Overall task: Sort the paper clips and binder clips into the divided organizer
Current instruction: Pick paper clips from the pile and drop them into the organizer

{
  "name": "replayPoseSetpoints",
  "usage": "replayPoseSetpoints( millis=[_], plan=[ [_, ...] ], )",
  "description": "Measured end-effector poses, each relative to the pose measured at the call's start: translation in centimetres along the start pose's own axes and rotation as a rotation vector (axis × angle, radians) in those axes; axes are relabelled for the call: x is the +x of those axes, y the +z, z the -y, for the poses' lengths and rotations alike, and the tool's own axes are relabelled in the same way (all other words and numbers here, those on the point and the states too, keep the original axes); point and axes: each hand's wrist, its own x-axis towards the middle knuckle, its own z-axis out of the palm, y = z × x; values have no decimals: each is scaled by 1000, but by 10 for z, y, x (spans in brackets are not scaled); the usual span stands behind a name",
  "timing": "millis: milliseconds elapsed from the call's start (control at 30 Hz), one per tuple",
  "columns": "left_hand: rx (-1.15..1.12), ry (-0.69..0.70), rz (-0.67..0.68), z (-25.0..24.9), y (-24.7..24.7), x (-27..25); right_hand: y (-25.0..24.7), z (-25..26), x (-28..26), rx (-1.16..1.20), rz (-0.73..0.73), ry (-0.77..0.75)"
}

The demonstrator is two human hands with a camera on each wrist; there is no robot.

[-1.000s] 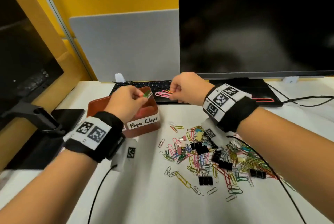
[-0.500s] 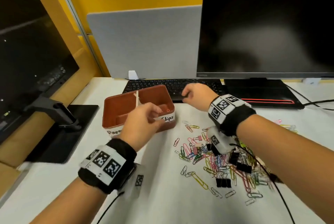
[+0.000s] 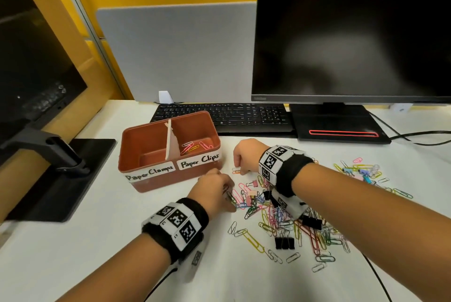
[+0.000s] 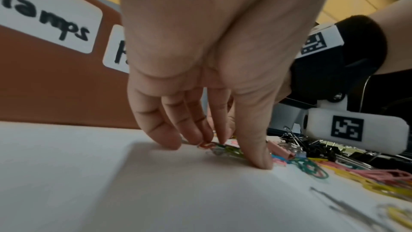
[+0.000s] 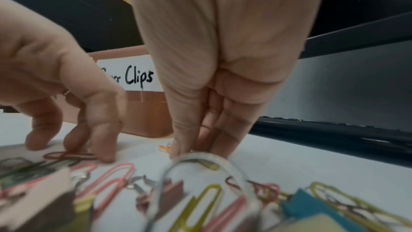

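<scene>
White desk: both hands (image 3: 212, 188) (image 3: 246, 155) pinch coloured paper clips (image 3: 273, 216) beside brown organizer (image 3: 156, 179).

Both forearms are bare, with no sleeves. Each wrist carries a black fabric wristband (image 3: 291, 174) wrapped by a white band printed with square black-and-white coded markers (image 3: 177, 218). A white camera housing (image 4: 356, 130) bearing one such marker hangs beneath each wrist, with a thin black cable (image 3: 377, 275) trailing from it.
</scene>
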Motion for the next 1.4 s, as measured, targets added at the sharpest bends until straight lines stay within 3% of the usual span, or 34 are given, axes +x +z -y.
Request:
replayPoseSetpoints(
  millis=[333, 633, 767, 933, 1033, 1133, 1267, 1400],
  plan=[
    [-46, 72, 62, -2, -4, 6, 1, -7, -12, 117, 21, 25],
    [81, 95, 92, -4, 0, 6, 3, -11, -21, 157, -46, -9],
    [95, 159, 101, 2, -8, 0, -14, -14, -30, 226, -143, -22],
    [-26, 202, -39, 6, -54, -16, -64, -1, -48, 321, -341, -79],
    [-93, 153, -241, 7, -98, -19, -84, 23, -44, 325, -480, -146],
    [-181, 29, -448, 17, -128, -9, -84, 52, -26, 347, -494, -166],
    [-153, -98, -408, 22, -124, -1, -67, 61, -12, 437, -452, -152],
    [-134, 80, -417, 9, -102, -20, -51, 29, -39, 527, -481, -177]
  ],
)
